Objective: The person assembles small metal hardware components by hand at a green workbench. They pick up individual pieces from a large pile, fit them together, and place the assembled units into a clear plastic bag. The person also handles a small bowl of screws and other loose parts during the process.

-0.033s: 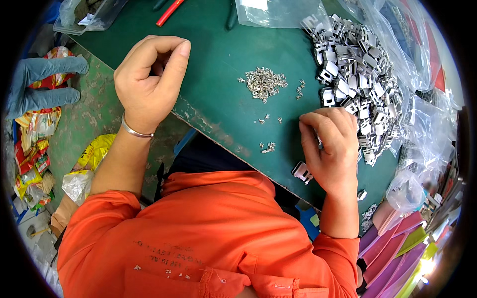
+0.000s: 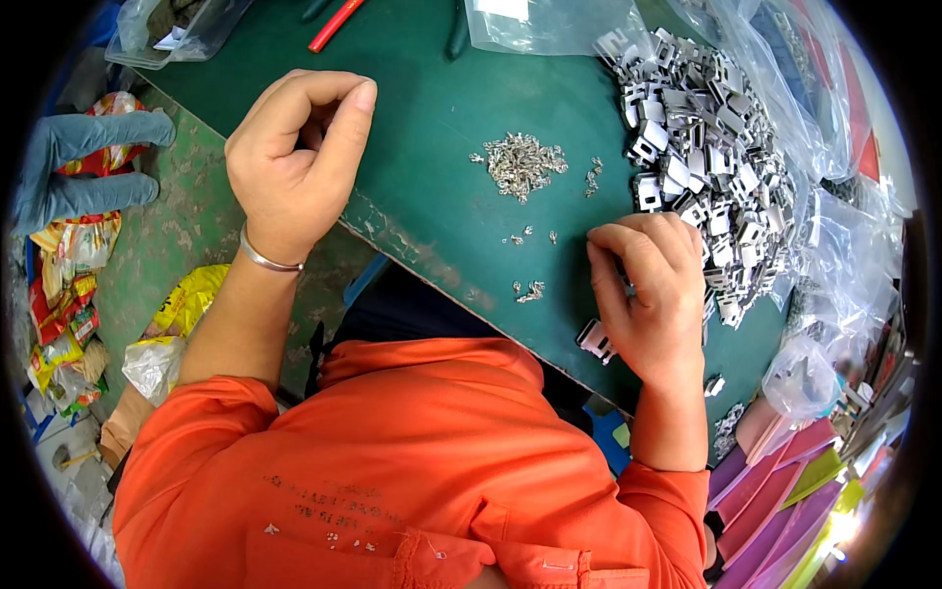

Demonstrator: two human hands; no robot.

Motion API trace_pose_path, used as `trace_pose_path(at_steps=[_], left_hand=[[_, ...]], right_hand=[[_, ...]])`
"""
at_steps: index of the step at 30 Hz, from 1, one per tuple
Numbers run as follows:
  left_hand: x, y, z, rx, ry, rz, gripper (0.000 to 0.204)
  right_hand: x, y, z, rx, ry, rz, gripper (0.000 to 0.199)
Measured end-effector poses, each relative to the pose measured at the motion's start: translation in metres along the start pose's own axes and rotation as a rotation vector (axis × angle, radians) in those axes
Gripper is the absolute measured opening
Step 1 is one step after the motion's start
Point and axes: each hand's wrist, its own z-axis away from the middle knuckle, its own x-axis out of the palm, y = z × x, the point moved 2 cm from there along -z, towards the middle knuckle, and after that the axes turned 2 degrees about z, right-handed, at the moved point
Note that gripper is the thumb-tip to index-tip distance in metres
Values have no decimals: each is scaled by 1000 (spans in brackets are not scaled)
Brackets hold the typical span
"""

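Dark green table (image 2: 432, 88), silver metal clips (image 2: 706, 147), orange shirt (image 2: 392, 471), red pen (image 2: 334, 25)

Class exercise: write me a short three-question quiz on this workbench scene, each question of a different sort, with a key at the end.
1. True or false: the heap of larger silver metal brackets lies on the person's left side of the dark green tabletop.
2. Multiple choice: what sits between the two hands? A) a blue cup B) a small pile of tiny silver metal pieces C) a book
3. Fill in: the left hand has a thin silver ______ at its wrist.

Key: 1 false, it is on the right, beyond the right hand. 2 B. 3 bangle.
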Motion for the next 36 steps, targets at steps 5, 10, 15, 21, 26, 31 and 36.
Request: trace_pose_path(at_steps=[5,10,15,21,26,31,36], left_hand=[[0,0,0,-7,0,-2,5],[0,0,0,-6,1,-1,4],[0,1,-1,-14,-8,-21,4],[-1,0,0,-25,-10,-15,4],[1,1,-1,-16,10,14,3],[4,1,-2,1,61,46,3],[4,1,-2,-9,55,36,4]], right_hand=[[7,-4,-1,-27,8,-33,19],[14,-6,-2,-57,30,-48,18],[17,-8,-2,-61,21,-28,18],[9,0,3,-9,95,-70,19],[4,2,7,21,121,-93,21],[5,3,8,16,137,-102,21],[7,-2,8,-24,128,-32,19]])
